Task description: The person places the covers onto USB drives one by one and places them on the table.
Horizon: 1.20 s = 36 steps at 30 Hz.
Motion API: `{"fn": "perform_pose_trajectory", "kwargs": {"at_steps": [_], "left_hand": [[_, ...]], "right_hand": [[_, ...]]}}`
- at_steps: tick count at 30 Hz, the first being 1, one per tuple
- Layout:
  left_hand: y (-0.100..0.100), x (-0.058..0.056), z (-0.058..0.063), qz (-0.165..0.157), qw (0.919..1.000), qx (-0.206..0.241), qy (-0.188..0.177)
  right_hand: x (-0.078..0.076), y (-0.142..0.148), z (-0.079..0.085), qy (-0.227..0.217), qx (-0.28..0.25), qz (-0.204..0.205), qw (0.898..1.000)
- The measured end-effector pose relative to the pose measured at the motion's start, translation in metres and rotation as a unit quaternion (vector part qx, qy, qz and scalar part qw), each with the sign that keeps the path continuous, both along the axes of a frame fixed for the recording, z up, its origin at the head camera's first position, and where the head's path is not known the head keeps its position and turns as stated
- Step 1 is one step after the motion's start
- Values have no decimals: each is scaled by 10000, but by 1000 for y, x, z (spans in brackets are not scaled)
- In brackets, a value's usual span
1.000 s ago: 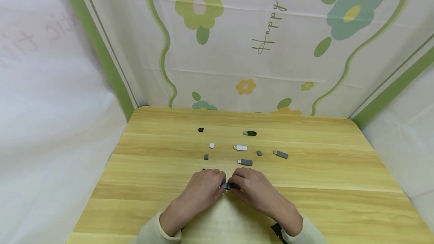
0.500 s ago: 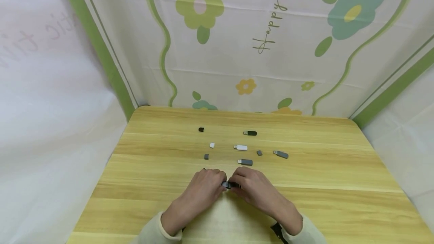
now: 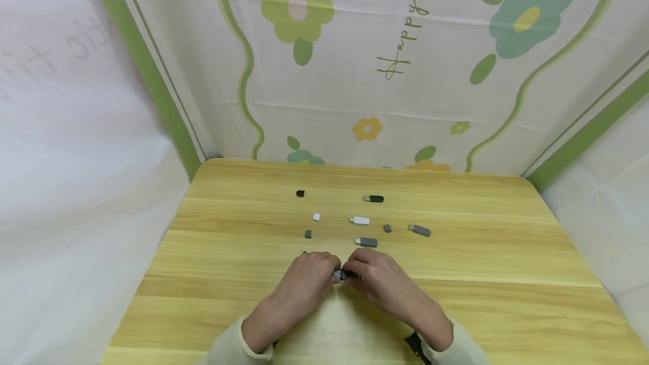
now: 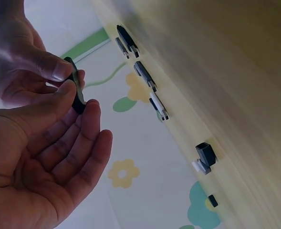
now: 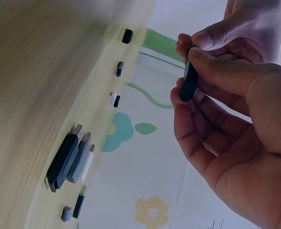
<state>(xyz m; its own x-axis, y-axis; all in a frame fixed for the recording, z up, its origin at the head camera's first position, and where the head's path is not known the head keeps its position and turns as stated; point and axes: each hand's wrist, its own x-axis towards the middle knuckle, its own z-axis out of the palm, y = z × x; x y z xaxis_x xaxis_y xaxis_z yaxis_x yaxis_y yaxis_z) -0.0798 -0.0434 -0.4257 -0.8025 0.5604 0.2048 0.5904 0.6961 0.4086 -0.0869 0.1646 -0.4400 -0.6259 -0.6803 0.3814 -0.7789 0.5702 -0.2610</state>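
Two pale sleeves (image 3: 230, 347) reach in, and your left hand (image 3: 306, 281) and right hand (image 3: 381, 281) each pinch one end of a dark stick (image 3: 340, 275) between thumb and fingers, held above the wooden table (image 3: 213, 292). Your wrist views show a big black stick (image 5: 63, 161) and a hollow dark cap (image 4: 206, 153) lying close by. Next come a grey stick (image 3: 367, 242) and, left of it, a grey cap (image 3: 308, 234); a second grey stick (image 3: 420, 231), with a small cap (image 3: 387, 228) at its left; then a white stick (image 3: 360, 221) and white cap (image 3: 316, 217). Farther out, a slim black stick (image 3: 374, 199) lies right of a black cap (image 3: 300, 193). Beyond hangs a flowered cloth (image 3: 329, 89).
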Motion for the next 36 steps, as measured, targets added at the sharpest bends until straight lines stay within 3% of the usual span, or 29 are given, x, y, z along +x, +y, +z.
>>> {"fn": "perform_pose_trajectory", "kwargs": {"at_steps": [14, 24, 36], "left_hand": [[-1, -3, -2, 20, 9997, -198, -120], [0, -5, -3, 51, 9979, -630, 153], [-2, -7, -11, 47, 9964, -767, 355]], "right_hand": [[-1, -2, -1, -84, 181, -63, 9998], [-3, -3, -4, -236, 339, -134, 9991], [-3, -5, -10, -556, 467, -249, 9970]]}}
